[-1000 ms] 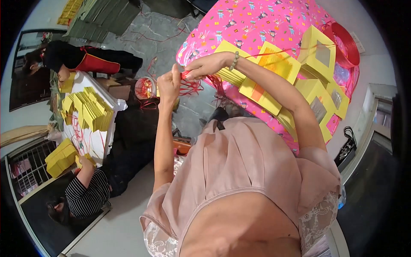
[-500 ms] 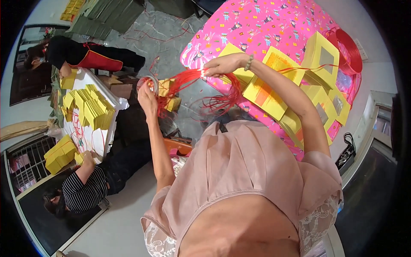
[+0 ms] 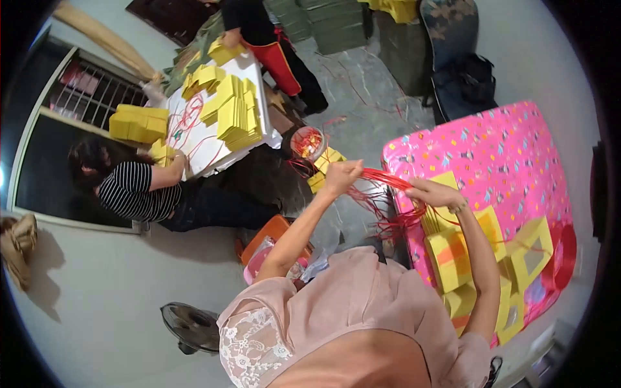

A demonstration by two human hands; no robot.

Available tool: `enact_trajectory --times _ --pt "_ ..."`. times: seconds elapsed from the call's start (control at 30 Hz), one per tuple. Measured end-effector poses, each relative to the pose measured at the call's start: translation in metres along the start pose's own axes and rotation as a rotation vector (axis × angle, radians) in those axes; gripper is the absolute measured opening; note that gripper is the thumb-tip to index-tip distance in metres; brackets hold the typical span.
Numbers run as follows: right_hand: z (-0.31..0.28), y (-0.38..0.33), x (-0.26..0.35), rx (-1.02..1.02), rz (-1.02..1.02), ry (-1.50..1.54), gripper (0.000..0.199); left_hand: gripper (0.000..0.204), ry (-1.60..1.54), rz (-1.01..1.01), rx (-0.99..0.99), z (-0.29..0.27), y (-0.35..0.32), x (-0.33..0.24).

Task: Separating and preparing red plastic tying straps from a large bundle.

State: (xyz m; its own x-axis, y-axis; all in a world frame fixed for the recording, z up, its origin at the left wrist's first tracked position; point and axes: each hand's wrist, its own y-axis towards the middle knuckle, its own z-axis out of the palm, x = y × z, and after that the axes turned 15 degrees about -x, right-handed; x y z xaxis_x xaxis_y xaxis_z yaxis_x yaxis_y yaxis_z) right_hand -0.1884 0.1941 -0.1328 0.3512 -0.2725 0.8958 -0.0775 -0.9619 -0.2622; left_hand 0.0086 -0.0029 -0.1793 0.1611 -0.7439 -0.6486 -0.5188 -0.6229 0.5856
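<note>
A bundle of thin red cords (image 3: 383,176) stretches between my two hands above the floor, at the near left edge of a table with a pink patterned cover. My left hand (image 3: 343,177) closes round one end. My right hand (image 3: 437,195), with a beaded bracelet at its wrist, grips the bundle farther along. Loose cord ends (image 3: 394,226) dangle below the right hand. Right beside that hand, flat yellow card pieces (image 3: 440,216) and yellow boxes (image 3: 449,262) lie on the pink table cover (image 3: 485,152).
A red ribbon roll (image 3: 565,258) lies at the table's right end. A tub of red scraps (image 3: 308,142) stands beyond my left hand. Two people work at a white table (image 3: 210,152) with yellow card stacks. An orange stool (image 3: 275,233) and a fan (image 3: 191,326) are at left.
My view has turned left, so the pink table sits farther right. The cords, which hung in a loose loop, now run straighter between my hands. Both hands still hold them.
</note>
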Motion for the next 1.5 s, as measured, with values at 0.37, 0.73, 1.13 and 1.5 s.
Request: enact_trajectory --times 0.37,0.73,1.13,1.5 --pt "0.012 0.018 0.010 -0.057 -0.188 -0.250 0.029 0.030 0.074 -0.105 -0.012 -0.031 0.004 0.014" --pt "0.020 0.027 0.031 0.111 -0.182 -0.215 0.034 0.034 -0.106 -0.023 0.191 0.003 -0.010 -0.075" --pt "-0.026 -0.025 0.024 -0.063 -0.176 -0.540 0.030 0.039 0.175 -0.096 0.022 -0.031 -0.030 0.028" --pt "0.005 0.001 0.061 -0.120 -0.266 -0.891 0.026 0.038 -0.398 -0.340 0.465 0.025 0.012 -0.105"
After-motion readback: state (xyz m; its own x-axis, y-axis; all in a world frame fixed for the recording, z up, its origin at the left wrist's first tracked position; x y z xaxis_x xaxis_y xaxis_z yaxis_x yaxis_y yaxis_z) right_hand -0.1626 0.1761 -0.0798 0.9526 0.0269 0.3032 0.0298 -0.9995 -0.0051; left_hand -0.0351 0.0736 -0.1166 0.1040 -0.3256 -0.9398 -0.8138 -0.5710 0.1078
